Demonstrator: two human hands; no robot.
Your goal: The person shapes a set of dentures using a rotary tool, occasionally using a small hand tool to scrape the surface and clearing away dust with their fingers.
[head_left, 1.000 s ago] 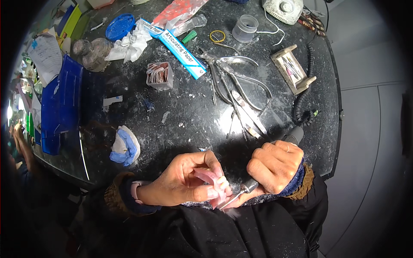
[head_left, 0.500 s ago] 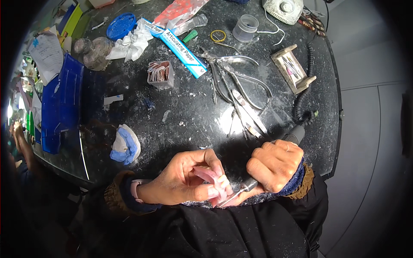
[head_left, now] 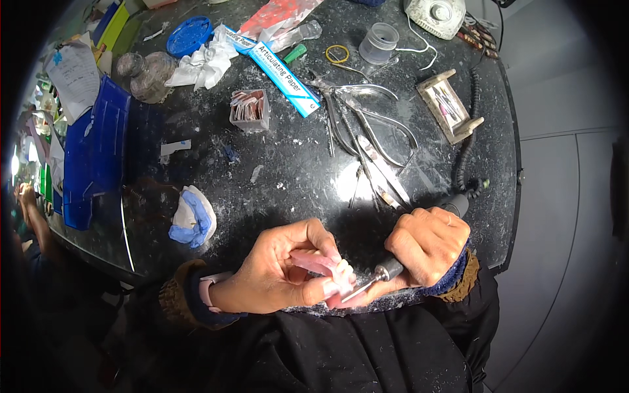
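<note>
My left hand (head_left: 275, 268) grips a pink denture piece (head_left: 318, 265) with pale teeth between thumb and fingers. My right hand (head_left: 426, 245) is closed round a dark rotary handpiece (head_left: 386, 268), its thin metal bur (head_left: 357, 290) angled down-left against or very near the pink piece; exact contact is hard to make out. My right thumb lies low, near the denture. A plaster model (head_left: 193, 216) with blue material sits left of my hands. Above them lie metal pliers and instruments (head_left: 367, 124).
Blue tray (head_left: 95, 164) at left; co-worker's hand (head_left: 26, 195) beyond. Behind: box of strips (head_left: 249, 114), paper packet (head_left: 284, 76), blue lid (head_left: 189, 36), crumpled tissue (head_left: 206, 65), clear cup (head_left: 379, 42), bur stand (head_left: 450, 107), coiled cord (head_left: 468, 164), white device (head_left: 434, 16).
My left hand with the denture has moved slightly up and turned a little. My right hand and handpiece have shifted up and to the right.
</note>
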